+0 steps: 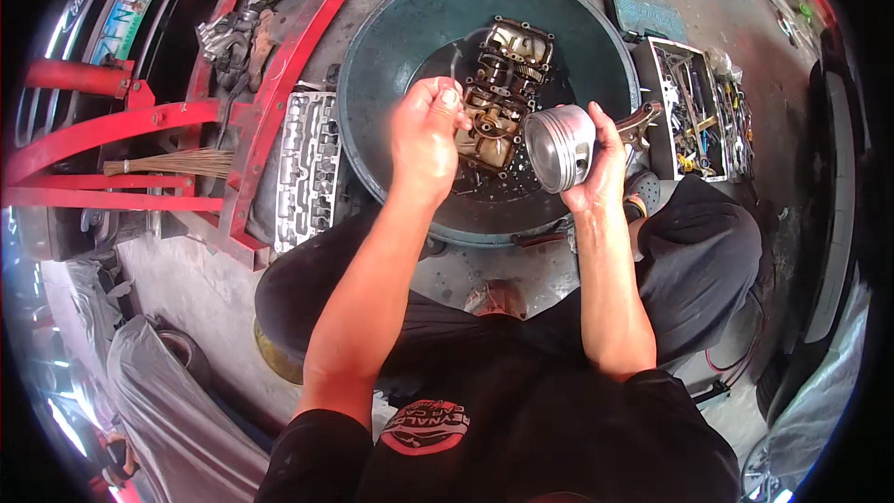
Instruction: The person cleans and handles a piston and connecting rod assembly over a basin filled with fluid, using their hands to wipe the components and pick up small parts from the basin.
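My right hand (599, 168) is closed around a silver piston (559, 147) with grooves around its side. Its connecting rod (641, 121) sticks out to the right past my fingers. My left hand (428, 130) is pinched over the basin, left of the piston. From its fingertips rises a thin, dark, slightly bent piece (455, 65), too slim to name. Below both hands, an oily engine part with dark gears and a pale frame (507, 84) rests in the large round dark-green basin (386, 47). Dark liquid lies in the basin's bottom.
A grey cylinder head (303, 163) lies on the floor left of the basin, beside a red metal frame (279, 74). A stick broom (177, 164) lies across the frame. To the right stand a tray of hand tools (666, 112) and a teal case (645, 14).
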`<state>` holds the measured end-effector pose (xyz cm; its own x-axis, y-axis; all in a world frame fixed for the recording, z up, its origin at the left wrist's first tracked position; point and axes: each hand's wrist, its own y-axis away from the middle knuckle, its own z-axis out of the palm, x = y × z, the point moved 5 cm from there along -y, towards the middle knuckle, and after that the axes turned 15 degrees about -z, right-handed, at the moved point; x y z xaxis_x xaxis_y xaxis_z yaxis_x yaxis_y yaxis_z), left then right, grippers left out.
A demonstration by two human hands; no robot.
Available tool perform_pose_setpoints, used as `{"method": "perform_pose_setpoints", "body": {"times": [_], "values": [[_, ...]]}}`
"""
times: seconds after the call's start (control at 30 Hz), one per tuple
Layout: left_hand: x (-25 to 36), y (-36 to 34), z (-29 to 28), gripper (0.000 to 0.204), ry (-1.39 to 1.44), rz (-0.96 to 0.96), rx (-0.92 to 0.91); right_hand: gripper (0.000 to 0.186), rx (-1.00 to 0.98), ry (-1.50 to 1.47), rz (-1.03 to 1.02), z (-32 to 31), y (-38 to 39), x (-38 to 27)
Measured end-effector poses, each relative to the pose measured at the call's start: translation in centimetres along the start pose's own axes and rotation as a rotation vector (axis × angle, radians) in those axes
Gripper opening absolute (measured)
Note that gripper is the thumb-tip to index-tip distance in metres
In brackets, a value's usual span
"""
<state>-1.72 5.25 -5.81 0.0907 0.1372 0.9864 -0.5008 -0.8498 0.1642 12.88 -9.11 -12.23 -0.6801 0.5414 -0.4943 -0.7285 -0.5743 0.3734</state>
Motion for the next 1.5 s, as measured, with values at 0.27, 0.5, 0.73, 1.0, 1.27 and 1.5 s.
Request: {"method": "perform_pose_setpoints", "body": {"times": [0.27, 0.5, 0.73, 1.0, 1.27, 1.5], "values": [[-1.9, -1.0, 1.1, 0.009, 0.742, -0.363, -0.417, 0.037, 0.062, -0.018, -0.036, -1.2, 0.0, -2.0], [-14.0, -8.5, 1.8, 0.012, -0.997, 0.458, 0.039, 0.023, 0.207, -0.038, -0.091, -4.8, -0.9, -3.7], [-24.4, -12.6, 5.0, 0.011, -1.467, 0.523, -0.216, 0.038, 0.303, 0.035, -0.093, -8.0, -0.7, -4.3], [-25.4, -10.8, 4.4, 0.013, -1.520, 0.527, -0.272, 0.042, 0.319, 0.016, -0.080, -8.6, -2.7, -3.6], [-24.8, -8.5, 5.5, 0.015, -1.478, 0.631, -0.456, 0.040, 0.320, 0.012, -0.095, -8.2, -2.2, -2.8], [-18.9, -7.2, 7.5, 0.010, -1.001, 0.486, -0.026, 0.026, 0.248, -0.102, -0.118, -6.1, -1.5, -3.3]]}}
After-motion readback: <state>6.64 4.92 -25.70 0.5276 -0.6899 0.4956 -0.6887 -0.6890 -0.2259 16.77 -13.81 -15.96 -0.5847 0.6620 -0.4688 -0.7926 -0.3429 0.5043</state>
